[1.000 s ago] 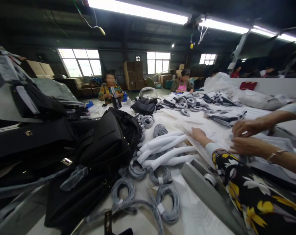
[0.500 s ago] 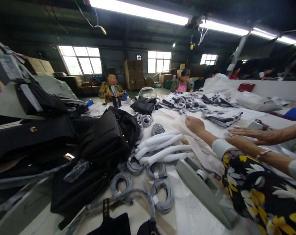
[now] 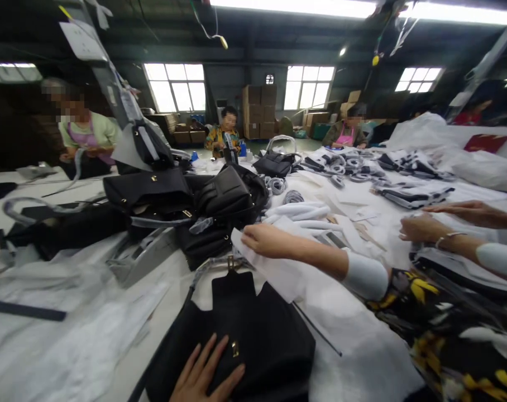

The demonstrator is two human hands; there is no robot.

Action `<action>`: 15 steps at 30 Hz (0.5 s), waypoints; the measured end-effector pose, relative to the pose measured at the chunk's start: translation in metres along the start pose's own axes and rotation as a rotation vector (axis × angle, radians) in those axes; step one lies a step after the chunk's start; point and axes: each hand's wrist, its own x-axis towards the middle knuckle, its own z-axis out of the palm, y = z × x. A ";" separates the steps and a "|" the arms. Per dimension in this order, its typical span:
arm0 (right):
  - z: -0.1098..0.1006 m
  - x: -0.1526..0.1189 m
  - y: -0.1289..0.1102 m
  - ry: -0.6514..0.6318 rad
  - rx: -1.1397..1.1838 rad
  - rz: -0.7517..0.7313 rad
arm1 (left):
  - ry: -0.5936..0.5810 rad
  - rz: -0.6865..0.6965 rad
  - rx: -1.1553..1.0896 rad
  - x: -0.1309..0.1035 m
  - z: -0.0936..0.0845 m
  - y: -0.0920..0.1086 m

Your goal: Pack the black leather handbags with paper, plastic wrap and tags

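My left hand (image 3: 207,374) lies with fingers spread on a black handbag (image 3: 274,335), beside its small gold clasp (image 3: 235,349). The bag is laid flat at the bottom of the view, with a plastic-wrapped handle at its top. Just beyond the bag, my right hand (image 3: 272,241), in a floral sleeve with a pale cuff, pinches the edge of a thin white sheet (image 3: 274,273). That sheet hangs down towards the bag's right side. A thin dark rod or cord (image 3: 318,329) runs across the white material there.
More black handbags (image 3: 153,187) are heaped beyond. White padded tubes (image 3: 297,211) and wrapped coils lie mid-table. At right, a co-worker's hands (image 3: 423,229) are at work, one wrist with a bracelet. Other people sit or stand at the far side. White sheeting (image 3: 69,340) covers the left.
The view has swung left and down. My right hand has come from the mid-table papers to the handbag with the white sheet. My left hand now shows on the bag.
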 end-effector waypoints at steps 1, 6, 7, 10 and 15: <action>0.010 -0.001 -0.009 -0.052 0.070 -0.047 | 0.021 -0.026 -0.033 0.000 -0.002 0.001; 0.037 -0.034 0.007 -0.205 0.436 -0.199 | -0.010 -0.195 -0.220 0.008 -0.023 0.010; 0.038 -0.047 0.016 -0.206 0.414 -0.209 | -0.034 -0.196 -0.243 0.010 -0.027 0.011; 0.043 -0.087 0.040 -0.250 0.263 -0.250 | -0.047 -0.189 -0.282 0.012 -0.034 0.010; 0.072 -0.117 0.058 -0.194 0.061 -0.253 | -0.076 -0.214 -0.321 0.010 -0.032 0.010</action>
